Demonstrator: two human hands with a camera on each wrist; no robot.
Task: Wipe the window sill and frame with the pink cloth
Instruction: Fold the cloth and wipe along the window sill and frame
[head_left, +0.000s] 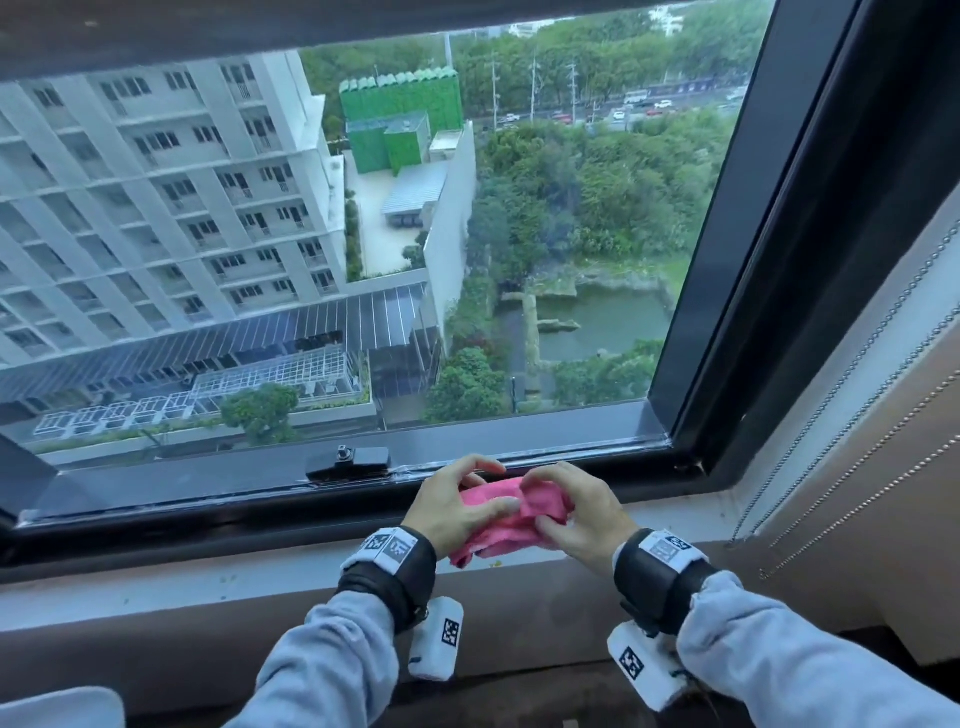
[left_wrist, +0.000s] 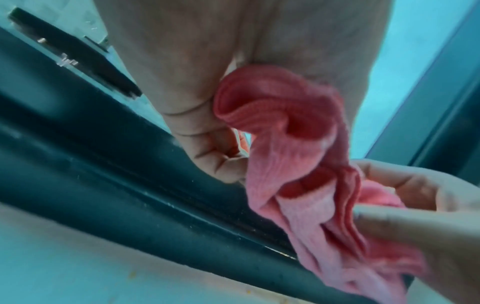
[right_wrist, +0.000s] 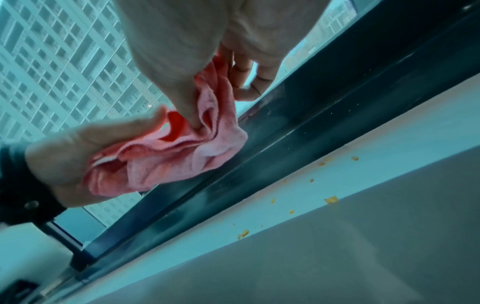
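Note:
A bunched pink cloth (head_left: 511, 514) is held between both hands just above the pale window sill (head_left: 249, 571), in front of the black window frame (head_left: 208, 499). My left hand (head_left: 457, 506) grips its left part with thumb on top and fingers curled over the far side. My right hand (head_left: 566, 512) pinches the right part. In the left wrist view the cloth (left_wrist: 293, 164) hangs in folds from the left hand (left_wrist: 207, 115), the other hand (left_wrist: 415, 216) gripping lower. The right wrist view shows the cloth (right_wrist: 182, 148) above the dark frame rail (right_wrist: 298, 148).
A black window latch (head_left: 348, 460) sits on the lower frame left of the hands. Small yellow crumbs (right_wrist: 331, 199) lie on the sill. Bead chains of a blind (head_left: 852, 452) hang at the right, beside the black side frame (head_left: 753, 260).

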